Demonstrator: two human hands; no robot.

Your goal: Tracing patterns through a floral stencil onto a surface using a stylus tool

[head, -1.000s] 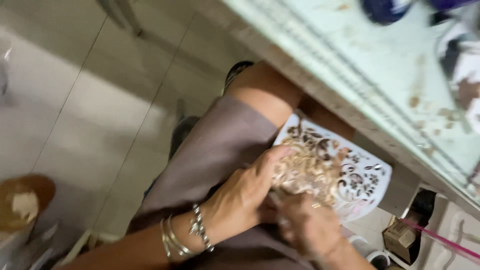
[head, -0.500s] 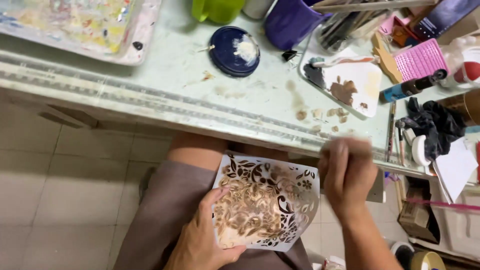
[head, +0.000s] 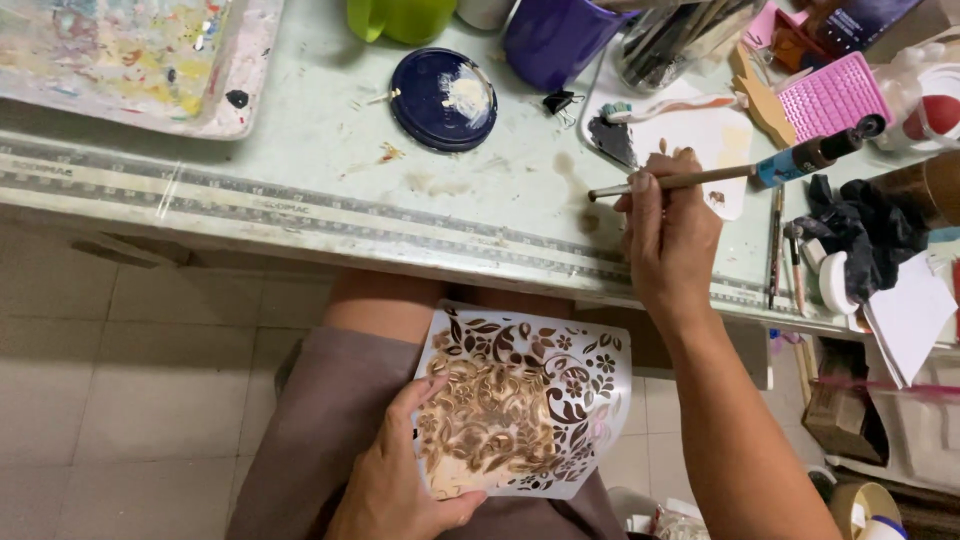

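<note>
1. At the table's far left corner I see a paint-smeared palette tray, its near edge close to the table's front edge.
2. Below the front edge, my left hand rests on my lap, thumb over the near edge and fingers beneath a white floral stencil sheet, stained brown across its middle; the grip is closed on that sheet.
3. Back on the table, a dark blue round lid with a pale paint blob lies midway along, with a green cup and a purple cup at the far edge.
4. My right hand hovers over the front edge, fingers pinched tight round a wooden-handled brush held nearly level.
5. Beyond the brush lies a white mixing palette; a black cloth lies toward the right edge.
</note>
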